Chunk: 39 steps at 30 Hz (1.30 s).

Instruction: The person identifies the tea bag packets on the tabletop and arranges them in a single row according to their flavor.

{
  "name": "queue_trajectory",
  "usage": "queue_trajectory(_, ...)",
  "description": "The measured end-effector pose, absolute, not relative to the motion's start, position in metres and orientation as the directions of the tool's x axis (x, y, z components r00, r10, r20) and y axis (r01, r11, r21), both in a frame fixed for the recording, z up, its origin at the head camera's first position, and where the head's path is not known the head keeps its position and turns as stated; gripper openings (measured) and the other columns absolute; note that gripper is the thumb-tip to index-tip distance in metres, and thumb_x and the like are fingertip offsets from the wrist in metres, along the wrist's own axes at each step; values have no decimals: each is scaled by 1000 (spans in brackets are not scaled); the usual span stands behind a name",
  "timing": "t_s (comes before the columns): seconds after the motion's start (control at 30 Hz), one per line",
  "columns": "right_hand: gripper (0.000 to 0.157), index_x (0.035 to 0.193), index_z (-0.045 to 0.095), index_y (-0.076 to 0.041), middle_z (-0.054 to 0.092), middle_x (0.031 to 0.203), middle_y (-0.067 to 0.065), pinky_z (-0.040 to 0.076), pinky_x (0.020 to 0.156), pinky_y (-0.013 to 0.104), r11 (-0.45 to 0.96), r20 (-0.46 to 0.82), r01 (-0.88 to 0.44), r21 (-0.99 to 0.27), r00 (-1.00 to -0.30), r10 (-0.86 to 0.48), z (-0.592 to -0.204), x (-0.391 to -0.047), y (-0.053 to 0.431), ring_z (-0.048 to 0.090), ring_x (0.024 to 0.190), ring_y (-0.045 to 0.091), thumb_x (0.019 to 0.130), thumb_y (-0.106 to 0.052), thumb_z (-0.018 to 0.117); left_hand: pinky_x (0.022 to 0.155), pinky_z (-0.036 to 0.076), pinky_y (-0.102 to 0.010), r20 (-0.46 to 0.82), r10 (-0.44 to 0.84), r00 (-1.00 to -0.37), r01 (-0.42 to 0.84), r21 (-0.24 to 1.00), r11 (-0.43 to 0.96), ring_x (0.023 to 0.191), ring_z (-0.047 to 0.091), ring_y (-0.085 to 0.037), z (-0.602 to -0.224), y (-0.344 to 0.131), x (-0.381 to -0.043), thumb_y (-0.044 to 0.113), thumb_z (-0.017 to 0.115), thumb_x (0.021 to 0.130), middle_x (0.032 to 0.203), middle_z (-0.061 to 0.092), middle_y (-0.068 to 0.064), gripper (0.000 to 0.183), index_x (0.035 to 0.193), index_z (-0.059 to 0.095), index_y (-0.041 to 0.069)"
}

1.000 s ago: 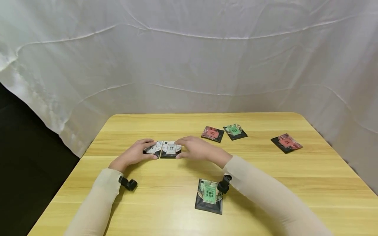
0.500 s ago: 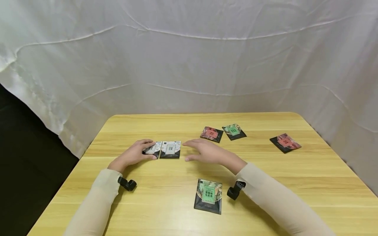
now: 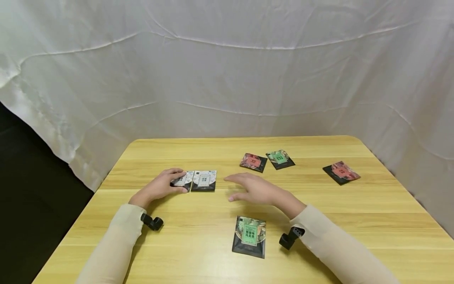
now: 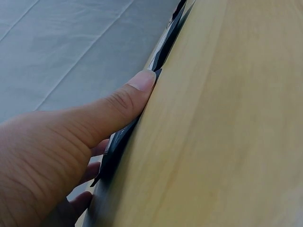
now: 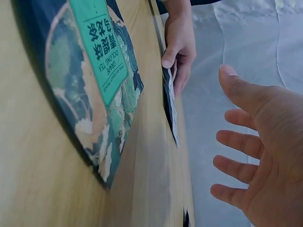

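Note:
My left hand (image 3: pixel 160 186) holds the left white-and-black tea sachet (image 3: pixel 184 180) flat on the table, thumb at its near edge and fingers over the far part. In the left wrist view the thumb (image 4: pixel 135 92) presses along the dark edge. Right beside it lies a second white-and-black sachet (image 3: pixel 204 181), a thin gap between the two. My right hand (image 3: pixel 256 190) hovers to the right of that pair, fingers spread and holding nothing. Nearer me is a green-labelled oolong tea sachet (image 3: pixel 249 237), close up in the right wrist view.
Farther back on the wooden table (image 3: pixel 170 244) lie a red-labelled sachet (image 3: pixel 253 162) and a green-labelled one (image 3: pixel 280 159), nearly touching. Another red-labelled sachet (image 3: pixel 341 172) lies far right. A pale cloth (image 3: pixel 227 79) hangs behind the table.
My right hand has let go of the second white sachet and drawn back to the right and slightly toward me. The left hand stays on its sachet.

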State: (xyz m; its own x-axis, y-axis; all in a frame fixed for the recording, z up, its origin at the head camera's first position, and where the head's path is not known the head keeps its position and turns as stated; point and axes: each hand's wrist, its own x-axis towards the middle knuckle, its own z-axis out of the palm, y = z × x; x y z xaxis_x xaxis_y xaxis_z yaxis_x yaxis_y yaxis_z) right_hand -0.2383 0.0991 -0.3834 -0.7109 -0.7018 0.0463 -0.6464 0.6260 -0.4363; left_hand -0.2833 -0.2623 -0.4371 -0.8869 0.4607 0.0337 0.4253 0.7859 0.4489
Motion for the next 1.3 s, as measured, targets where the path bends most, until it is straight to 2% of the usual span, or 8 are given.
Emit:
queue_trajectory(0.2,69,149,44,-20,43,151,3,28,113,46,608,58,-652,-452,-702,-710,-382,-230,106,37,139,25,91,-51,64,112,24,-59,29,457,-889,420,448,789,138,30,-43,-437,-263,-283,52,71,85,151,37,-19,82,147,45,6)
queue_trajectory(0.3,69,150,43,-21,41,152,4,28,114,47,602,48,-652,-462,-696,-716,-382,-226,110,36,139,26,91,-48,66,112,25,-59,22,457,-889,419,442,793,138,30,-42,-437,-263,-283,54,70,85,151,37,-18,83,148,44,6)
queue_trajectory(0.43,69,150,43,-22,41,152,3,28,113,47,598,27,-643,-478,-692,-722,-383,-221,113,35,140,25,90,-48,67,111,25,-60,22,456,-890,417,443,793,138,30,-43,-437,-262,-283,54,70,85,151,37,-19,83,147,45,5)
queue_trajectory(0.63,69,148,45,-19,42,151,5,29,113,48,578,18,-654,-489,-670,-742,-382,-213,118,37,139,26,89,-46,69,111,25,-60,18,451,-892,411,445,795,138,30,-42,-436,-262,-283,53,71,85,151,37,-18,82,147,45,7)
queue_trajectory(1.07,75,148,46,-20,43,150,5,29,113,49,543,2,-673,-502,-629,-778,-387,-204,126,36,139,26,85,-53,70,111,25,-60,15,452,-892,409,454,792,138,30,-43,-437,-262,-283,53,70,85,151,37,-19,82,148,45,6)
queue_trajectory(1.3,74,146,49,-17,48,144,1,35,110,49,533,-3,-697,-480,-606,-796,-384,-196,129,41,134,25,84,-50,71,111,25,-61,22,456,-890,415,451,790,138,30,-43,-437,-263,-283,53,70,86,151,37,-19,82,147,44,6)
